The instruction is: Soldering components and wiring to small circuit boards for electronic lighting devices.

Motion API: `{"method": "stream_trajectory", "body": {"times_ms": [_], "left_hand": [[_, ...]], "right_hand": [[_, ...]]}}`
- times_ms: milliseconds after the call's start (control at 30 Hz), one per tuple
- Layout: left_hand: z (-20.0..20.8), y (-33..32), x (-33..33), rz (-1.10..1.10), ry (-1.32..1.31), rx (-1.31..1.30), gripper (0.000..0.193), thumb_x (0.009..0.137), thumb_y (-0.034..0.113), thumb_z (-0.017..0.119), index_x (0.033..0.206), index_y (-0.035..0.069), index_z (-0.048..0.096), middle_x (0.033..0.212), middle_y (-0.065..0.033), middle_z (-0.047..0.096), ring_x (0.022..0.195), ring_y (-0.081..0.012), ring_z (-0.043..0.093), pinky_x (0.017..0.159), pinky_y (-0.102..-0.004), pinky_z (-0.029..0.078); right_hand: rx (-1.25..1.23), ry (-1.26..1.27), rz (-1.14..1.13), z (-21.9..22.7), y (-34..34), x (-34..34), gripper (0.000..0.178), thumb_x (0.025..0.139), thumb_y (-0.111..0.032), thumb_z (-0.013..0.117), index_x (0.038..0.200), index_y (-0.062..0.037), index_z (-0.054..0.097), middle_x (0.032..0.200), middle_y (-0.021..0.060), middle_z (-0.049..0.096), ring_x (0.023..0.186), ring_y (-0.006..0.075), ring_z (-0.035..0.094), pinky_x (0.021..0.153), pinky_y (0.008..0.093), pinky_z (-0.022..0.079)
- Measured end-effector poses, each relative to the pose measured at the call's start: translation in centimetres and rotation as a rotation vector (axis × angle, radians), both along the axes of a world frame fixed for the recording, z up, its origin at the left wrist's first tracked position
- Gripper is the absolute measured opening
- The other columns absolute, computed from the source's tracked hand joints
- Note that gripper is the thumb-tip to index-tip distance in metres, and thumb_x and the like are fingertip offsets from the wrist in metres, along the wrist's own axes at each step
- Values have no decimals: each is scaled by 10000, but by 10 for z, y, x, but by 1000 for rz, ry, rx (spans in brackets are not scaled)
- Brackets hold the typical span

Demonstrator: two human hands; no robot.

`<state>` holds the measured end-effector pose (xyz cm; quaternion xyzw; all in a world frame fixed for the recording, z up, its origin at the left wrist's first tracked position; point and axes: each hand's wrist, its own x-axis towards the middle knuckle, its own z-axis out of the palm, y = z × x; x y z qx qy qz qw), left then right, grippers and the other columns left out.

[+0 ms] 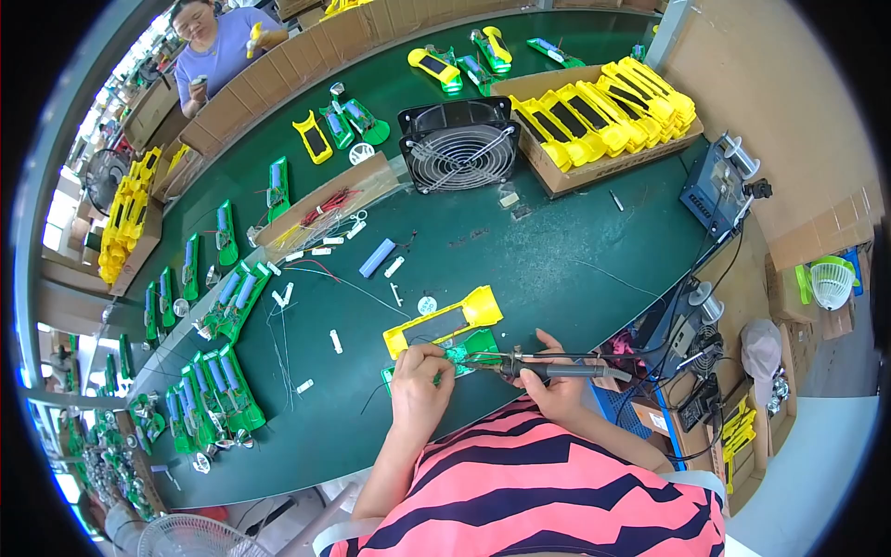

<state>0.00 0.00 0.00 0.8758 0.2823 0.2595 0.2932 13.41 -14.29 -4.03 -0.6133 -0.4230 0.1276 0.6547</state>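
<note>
My right hand (555, 379) is closed around the dark handle of a soldering iron (571, 370), its metal front end pointing left. The tip reaches a small green circuit board (456, 356) in a green plastic housing (483, 344). Over the left part of this housing, my left hand (422, 382) is closed in a pinch; what its fingertips hold is hidden. A dark thin wire sticks out beside that hand. Just beyond lies a yellow frame-shaped cover (478, 304), touching or nearly touching the housing.
A black fan (459, 153) stands at the back beside a carton (575, 181) of yellow covers. Green housings with blue batteries (223, 376) lie at the left. A loose blue battery (377, 258) lies mid-table. A blue soldering station (713, 190) is at the right; another person (223, 46) sits beyond.
</note>
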Motion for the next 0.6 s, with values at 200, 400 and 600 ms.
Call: {"method": "stream_trajectory", "body": {"times_ms": [200,400,600], "left_hand": [[1,0,1,6,29,-16,78,610,-3,646,659,21,590,824,-71,568,770,-239,546,667,-333,444],[3,-1,2,24,69,-26,70,616,-1,644,658,15,591,832,-75,560,775,-249,545,659,-330,447],[5,-2,-1,94,-11,-106,161,597,9,697,677,8,557,831,-101,540,760,-249,540,624,-333,441]], "right_hand": [[11,29,-19,8,-3,9,182,743,42,554,919,10,523,654,53,614,609,108,619,1025,466,230],[3,-34,-27,5,-6,14,171,744,35,554,906,-4,515,652,48,615,611,111,622,1028,490,209],[26,26,-86,5,-6,8,148,720,-65,626,859,-31,588,647,26,600,672,130,572,961,494,299]]}}
